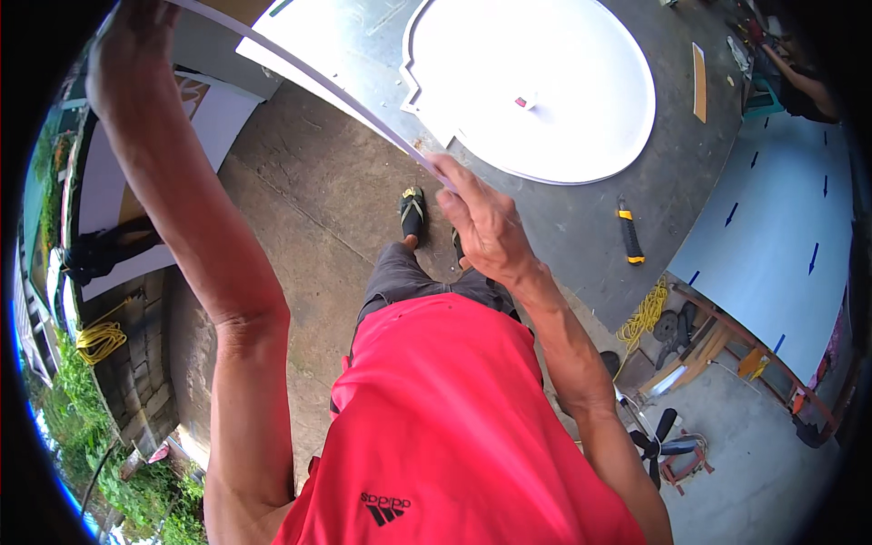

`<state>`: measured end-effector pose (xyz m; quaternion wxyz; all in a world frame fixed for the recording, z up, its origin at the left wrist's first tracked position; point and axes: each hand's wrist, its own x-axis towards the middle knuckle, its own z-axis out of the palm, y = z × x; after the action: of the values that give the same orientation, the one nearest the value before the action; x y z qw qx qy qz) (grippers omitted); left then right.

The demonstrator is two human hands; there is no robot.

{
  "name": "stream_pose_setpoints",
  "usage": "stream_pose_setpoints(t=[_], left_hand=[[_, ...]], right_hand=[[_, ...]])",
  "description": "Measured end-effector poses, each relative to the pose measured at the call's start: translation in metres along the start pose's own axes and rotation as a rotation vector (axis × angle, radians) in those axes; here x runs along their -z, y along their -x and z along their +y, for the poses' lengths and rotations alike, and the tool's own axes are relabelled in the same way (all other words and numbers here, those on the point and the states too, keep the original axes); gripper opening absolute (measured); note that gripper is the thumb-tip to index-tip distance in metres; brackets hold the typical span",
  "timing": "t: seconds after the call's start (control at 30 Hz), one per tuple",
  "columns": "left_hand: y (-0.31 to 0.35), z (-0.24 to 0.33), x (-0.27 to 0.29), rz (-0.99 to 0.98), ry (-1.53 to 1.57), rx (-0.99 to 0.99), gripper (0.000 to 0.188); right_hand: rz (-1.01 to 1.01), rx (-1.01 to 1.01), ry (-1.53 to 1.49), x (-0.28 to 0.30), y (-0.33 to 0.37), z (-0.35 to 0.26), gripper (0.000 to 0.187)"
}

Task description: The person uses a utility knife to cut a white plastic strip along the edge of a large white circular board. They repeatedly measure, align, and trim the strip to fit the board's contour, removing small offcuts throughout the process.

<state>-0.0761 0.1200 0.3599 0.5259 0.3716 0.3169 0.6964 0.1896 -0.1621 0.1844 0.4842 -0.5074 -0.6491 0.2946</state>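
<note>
A long, thin white strip of board (341, 91), seen nearly edge-on, slants between my two hands. My right hand (490, 227) pinches its near end, thumb below and fingers along the edge. My left hand (134, 54) is raised at the upper left, closed at the strip's far end; its fingertips are partly cut off by the frame. Beyond the strip, a large rounded white panel (581, 82) with a raised, notched rim lies on the dark grey table (581, 218). A small red-and-white piece (525, 103) sits on the panel.
A yellow-and-black utility knife (629, 234) and a narrow brown offcut (698, 82) lie on the table. At right is a light blue sheet (772, 218) with dark arrows; another person's arm (790, 73) is beyond. Yellow rope (645, 313) lies near the table's corner.
</note>
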Motion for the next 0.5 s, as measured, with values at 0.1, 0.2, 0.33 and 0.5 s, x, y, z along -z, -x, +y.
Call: stream_pose_setpoints(t=[0.1,0.2,0.33,0.5], left_hand=[[0.060,-0.123,0.039,0.236,-0.306,0.161,0.032],[0.147,-0.218,0.076,0.114,-0.319,0.531,0.023],[0.239,-0.299,0.074,0.054,-0.252,0.723,0.026],[0.248,-0.329,0.060,0.025,-0.515,0.815,0.027]], right_hand=[[-0.119,-0.291,0.264,0.027,0.058,0.009,0.036],[-0.152,-0.408,0.540,0.040,0.138,0.047,0.027],[-0.189,-0.479,0.683,0.044,0.196,0.077,0.034],[-0.071,-0.394,0.760,0.024,0.177,0.092,0.025]])
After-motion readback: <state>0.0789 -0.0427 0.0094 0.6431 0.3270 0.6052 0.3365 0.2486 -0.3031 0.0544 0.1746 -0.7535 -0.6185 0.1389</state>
